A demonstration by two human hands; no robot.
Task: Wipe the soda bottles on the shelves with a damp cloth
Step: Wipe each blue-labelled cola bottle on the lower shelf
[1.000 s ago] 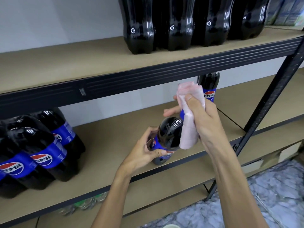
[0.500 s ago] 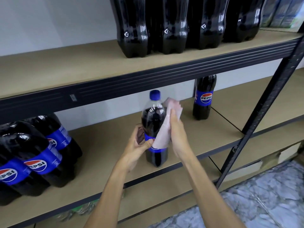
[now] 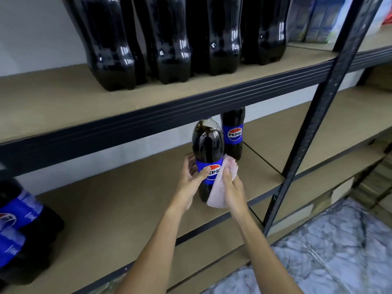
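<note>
While left hand (image 3: 191, 177) is gripping one bottle (image 3: 207, 145) and right hand (image 3: 232, 185) the cloth (image 3: 218, 196), upper bottles (image 3: 174, 39) above the fingers are seemingly waiting.

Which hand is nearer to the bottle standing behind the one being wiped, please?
Right. The right hand, holding the cloth, sits just in front of the back bottle; the left hand grips the front bottle, farther left.

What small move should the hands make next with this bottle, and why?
Probably the left hand should turn the bottle slightly against the pink cloth. The right hand presses the cloth on only the bottle's right side, from the label down, so the front and left are uncovered; the left hand grips the label.
</note>
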